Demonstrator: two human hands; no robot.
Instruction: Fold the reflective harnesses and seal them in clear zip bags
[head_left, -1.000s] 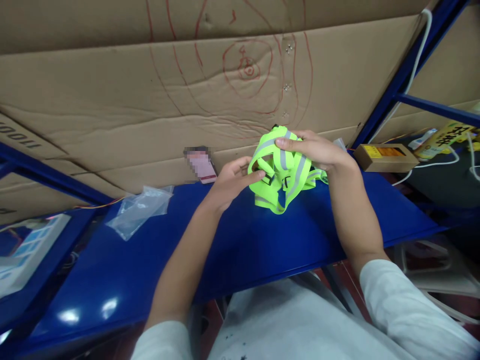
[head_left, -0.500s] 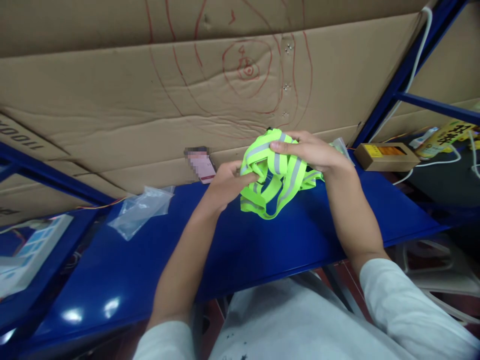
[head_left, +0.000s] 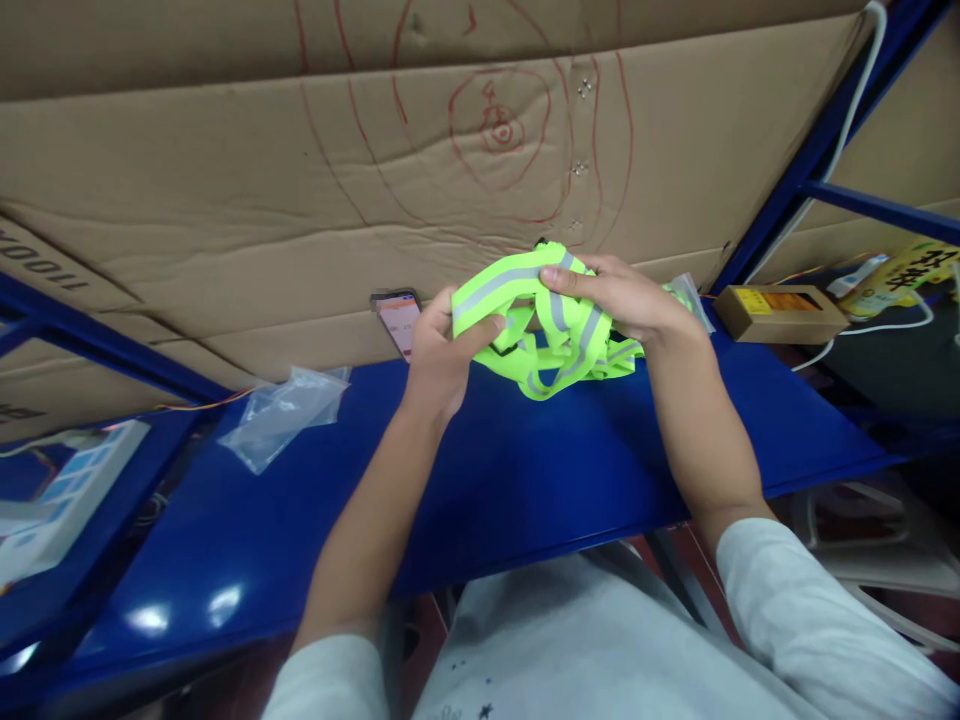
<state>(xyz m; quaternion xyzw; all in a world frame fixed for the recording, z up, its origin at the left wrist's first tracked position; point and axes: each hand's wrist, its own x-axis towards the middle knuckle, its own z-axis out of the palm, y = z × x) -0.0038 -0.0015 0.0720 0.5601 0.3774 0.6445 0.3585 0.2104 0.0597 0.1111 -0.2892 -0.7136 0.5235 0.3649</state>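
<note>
Both hands hold a bundle of fluorescent yellow-green reflective straps (head_left: 582, 345) with grey stripes, like a reflective safety vest, above the blue table (head_left: 540, 470). My left hand (head_left: 444, 345) is closed on a loop at the bundle's left side, its thumb in front of the band. My right hand (head_left: 619, 295) grips the upper right, with its thumb lying over a striped band and the other fingers hidden behind. Small black pieces show at the top of the bundle and near my left thumb. Loose loops hang below between the hands.
A phone (head_left: 399, 322) leans against the cardboard wall (head_left: 225, 270) behind my left hand. Clear plastic bags (head_left: 289, 412) lie to the left. At the right are a small cardboard box (head_left: 780, 315), a yellow container (head_left: 900, 280) and white cables. A white power strip (head_left: 71, 500) sits far left.
My left hand has moved left and slightly up, drawing a striped band out from the bundle. The hanging loops sit higher. My right hand keeps its hold.
</note>
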